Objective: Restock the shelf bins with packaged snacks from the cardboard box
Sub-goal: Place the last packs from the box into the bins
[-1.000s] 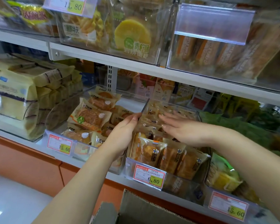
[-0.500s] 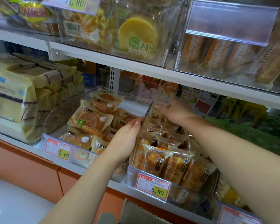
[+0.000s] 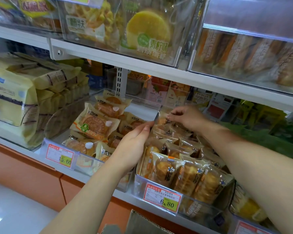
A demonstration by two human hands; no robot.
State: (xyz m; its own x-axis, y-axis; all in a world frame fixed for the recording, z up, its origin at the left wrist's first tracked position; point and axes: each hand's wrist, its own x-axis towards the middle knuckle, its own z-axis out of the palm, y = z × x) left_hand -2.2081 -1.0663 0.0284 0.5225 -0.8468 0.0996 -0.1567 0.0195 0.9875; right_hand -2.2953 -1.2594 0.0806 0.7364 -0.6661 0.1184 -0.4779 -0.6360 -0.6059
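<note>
A clear shelf bin (image 3: 140, 181) with a 6.80 price tag holds rows of packaged cakes (image 3: 184, 174) in clear-and-tan wrappers. My left hand (image 3: 134, 142) lies with straight fingers against the left side of the packs, at the bin's left wall. My right hand (image 3: 186, 119) reaches to the back of the same bin and pinches the top of a rear cake pack (image 3: 162, 119) between fingertips. A flap of the cardboard box (image 3: 142, 223) shows at the bottom edge; its inside is hidden.
Left of it, a bin (image 3: 61, 156) tagged 15.60 holds round pastry packs (image 3: 95, 125). Yellow bagged cakes (image 3: 13, 102) fill the far left. The upper shelf (image 3: 142, 65) carries clear bins close above my hands. More bins sit at the right.
My right hand moved from the front packs to the back of the bin and now pinches a rear pack. My left hand stayed at the bin's left side. The camera moved closer.
</note>
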